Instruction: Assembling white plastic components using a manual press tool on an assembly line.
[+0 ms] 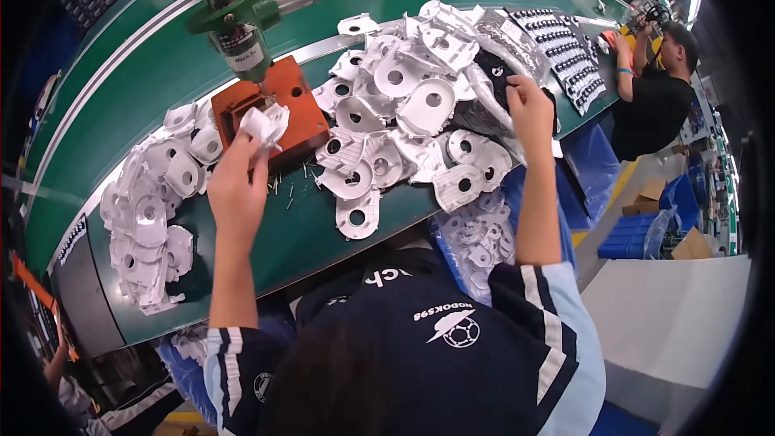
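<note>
My left hand (236, 186) grips a white plastic housing (266, 124) at the near edge of an orange fixture block (303, 117). Directly above that block hangs the tip of a green bench press or driver (234, 24). Over on the right, my right hand (530, 109) is closed in a pinch above a black bag (489, 64) with a small white part on it. Whatever its fingertips hold, if anything, is too small to make out. A large heap of white housings (395, 79) lies between my hands.
More white housings (150, 210) are piled at the left. Loose screws (291, 194) lie beside the block. Rows of small black parts (565, 64) stand at the right. Below the bench edge, a blue-lined container (476, 246) holds white pieces. A co-worker (662, 89) sits at the far right.
</note>
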Available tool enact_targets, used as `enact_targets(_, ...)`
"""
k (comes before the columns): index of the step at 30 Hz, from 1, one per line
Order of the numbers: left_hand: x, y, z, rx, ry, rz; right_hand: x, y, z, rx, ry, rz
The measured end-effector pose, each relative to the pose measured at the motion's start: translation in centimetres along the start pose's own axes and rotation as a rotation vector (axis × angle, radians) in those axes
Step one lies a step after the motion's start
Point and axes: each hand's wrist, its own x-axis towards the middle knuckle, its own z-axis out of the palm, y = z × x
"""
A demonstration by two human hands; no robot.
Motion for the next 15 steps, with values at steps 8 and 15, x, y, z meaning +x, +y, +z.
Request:
enact_targets(8, 3.0, -3.3, 3.3, 0.287, -0.056, 0.211, 2.8, 5.1, 1.4, -0.421, -0.399, 0.040)
enact_targets(15, 2.6, -4.1, 3.1, 0.341, -0.038, 0.271, 2.4, 5.5, 1.0, -0.273, -0.303, 0.013)
